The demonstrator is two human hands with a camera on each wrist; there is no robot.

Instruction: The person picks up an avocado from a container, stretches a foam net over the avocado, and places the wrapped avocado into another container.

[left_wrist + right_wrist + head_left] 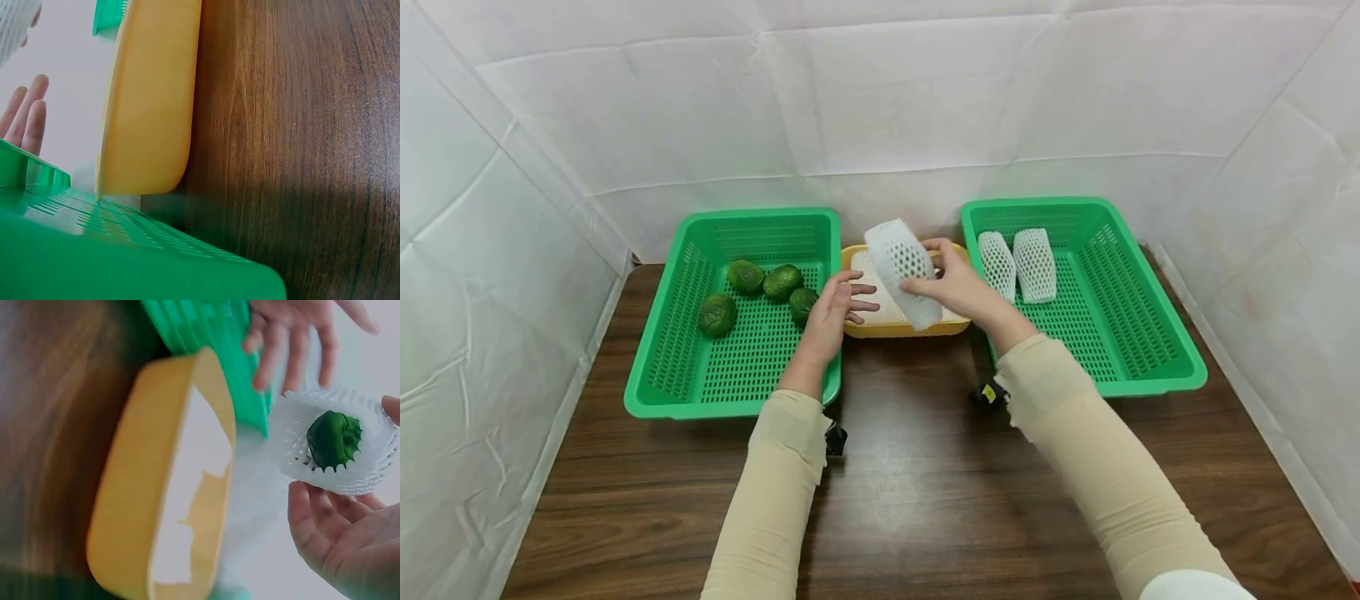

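My right hand point(958, 287) grips a white foam net sleeve point(901, 271) above the yellow tray, thumb on the near side. Inside its scalloped mouth a dark green bell pepper point(334, 440) shows in the right wrist view. My left hand point(835, 308) holds nothing; its fingers are spread and point at the sleeve, just left of it, over the left basket's edge. Fingers point(31, 119) of that hand appear beyond the basket rim in the left wrist view. More white foam sleeves point(868, 283) lie in the yellow tray point(902, 331).
At left stands a green basket point(647, 379) with several green peppers point(784, 282). A second green basket point(1157, 317) at right has two filled-looking foam sleeves point(1034, 265) along its left side. White sheeting point(895, 100) walls the back and sides of the wooden table point(910, 467).
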